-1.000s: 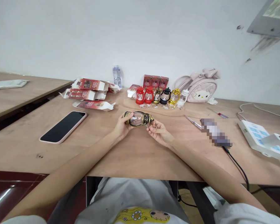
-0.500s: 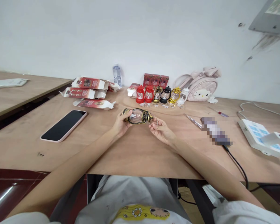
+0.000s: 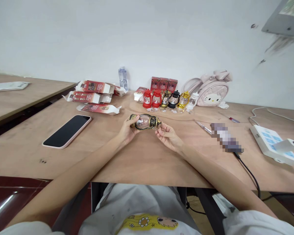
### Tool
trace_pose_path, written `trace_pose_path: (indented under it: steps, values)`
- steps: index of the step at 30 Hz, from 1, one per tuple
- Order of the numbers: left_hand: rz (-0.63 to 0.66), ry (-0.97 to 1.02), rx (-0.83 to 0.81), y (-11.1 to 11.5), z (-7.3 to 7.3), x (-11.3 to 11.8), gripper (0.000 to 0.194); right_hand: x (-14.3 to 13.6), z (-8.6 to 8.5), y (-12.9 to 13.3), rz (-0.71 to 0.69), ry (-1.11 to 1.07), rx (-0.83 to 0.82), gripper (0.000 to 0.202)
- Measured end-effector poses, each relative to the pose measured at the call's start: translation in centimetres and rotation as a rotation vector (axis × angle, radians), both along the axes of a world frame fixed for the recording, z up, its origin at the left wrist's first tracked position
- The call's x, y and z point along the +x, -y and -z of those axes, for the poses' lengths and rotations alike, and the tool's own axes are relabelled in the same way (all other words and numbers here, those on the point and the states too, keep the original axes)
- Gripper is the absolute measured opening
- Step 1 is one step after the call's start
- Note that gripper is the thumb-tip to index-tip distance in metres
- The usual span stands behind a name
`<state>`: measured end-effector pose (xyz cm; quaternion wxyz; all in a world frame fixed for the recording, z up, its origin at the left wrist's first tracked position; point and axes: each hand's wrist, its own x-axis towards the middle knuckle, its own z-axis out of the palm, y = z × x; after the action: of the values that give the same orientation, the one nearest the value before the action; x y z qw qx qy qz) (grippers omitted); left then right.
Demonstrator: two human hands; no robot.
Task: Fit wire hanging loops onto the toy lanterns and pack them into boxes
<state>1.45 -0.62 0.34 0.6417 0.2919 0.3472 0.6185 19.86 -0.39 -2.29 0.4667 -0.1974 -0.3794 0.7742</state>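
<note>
A small bronze-coloured toy lantern (image 3: pixel 143 121) with a clear globe lies sideways in the air above the table's middle. My left hand (image 3: pixel 129 130) is wrapped round its base, the thumb on top. At the lantern's pointed cap, my right hand (image 3: pixel 168 135) is closed in a pinch on a small metal key ring (image 3: pixel 164 130), mostly hidden by the fingers. Beyond my hands stands a row of similar lanterns: red lanterns (image 3: pixel 147 99), a bronze one (image 3: pixel 165 99), a black one (image 3: pixel 173 100), a gold one (image 3: pixel 184 100) and a white one (image 3: pixel 192 101).
Opened red boxes (image 3: pixel 95 108) lie at back left near a water bottle (image 3: pixel 122 78). A phone (image 3: pixel 67 131) is on the left. To the right are a pink bag (image 3: pixel 213 93), tweezers (image 3: pixel 203 126), a screwdriver (image 3: pixel 231 118), a blurred-out device (image 3: pixel 225 137) with a cable, and a power strip (image 3: pixel 275 143).
My right fingers have shifted slightly at the lantern's cap, and less of the metal ring shows. The left hand keeps its hold; the lantern has barely moved.
</note>
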Motion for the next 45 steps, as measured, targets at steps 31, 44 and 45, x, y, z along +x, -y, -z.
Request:
trace_pose_path:
  steps: [31,44,45]
  values:
    - [-0.034,-0.426,0.207,0.0,1.8,0.8,0.053,0.7,0.8,0.5,0.825,0.823,0.972,0.034]
    - [-0.118,-1.147,0.581,-1.1,1.6,-1.3,0.038,1.2,0.1,-2.5,0.701,0.313,0.307,0.043]
    - [-0.179,-1.356,0.612,-1.4,1.4,-2.0,0.035,1.6,0.1,-2.9,0.761,0.337,0.343,0.042]
